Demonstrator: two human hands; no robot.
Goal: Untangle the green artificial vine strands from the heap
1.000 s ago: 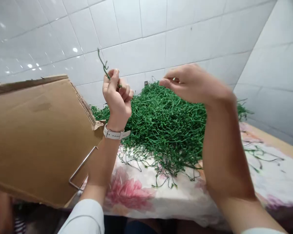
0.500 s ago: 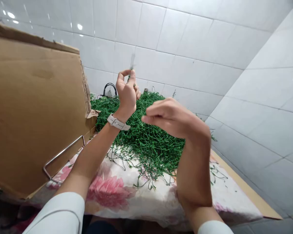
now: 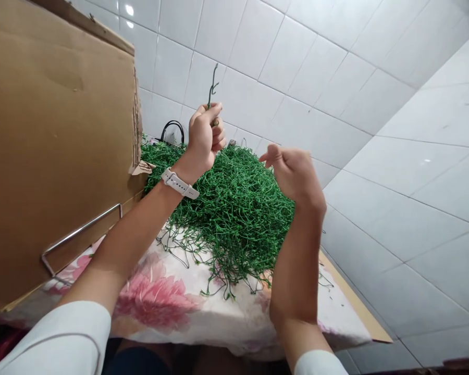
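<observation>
Raised in front of the tiles, my left hand [image 3: 205, 133] is closed around a thin green plastic stem [image 3: 211, 88], which stands upright above the thumb with a small side twig. A pale watch band circles that wrist. Further right, my right hand [image 3: 295, 169] is bent at the wrist over the pile, its visible fingers curled together. What it holds, if anything, is hidden. Behind and below both hands lies a large tangled heap of green plastic stems [image 3: 242, 208], with loose ones straggling toward the front.
A tall cardboard box [image 3: 58, 130] stands at the left, with a bent metal wire frame [image 3: 82, 227] beside its lower part. A flowered cloth [image 3: 160, 291] covers the table. Behind the heap shows a black handle [image 3: 172, 124]. White tiled walls [image 3: 254, 47] close off the back and right.
My right hand has swung right and up, away from the left, its fingers now more curled. The stem in my left hand, blurred before, now shows clearly. The view has shifted slightly.
</observation>
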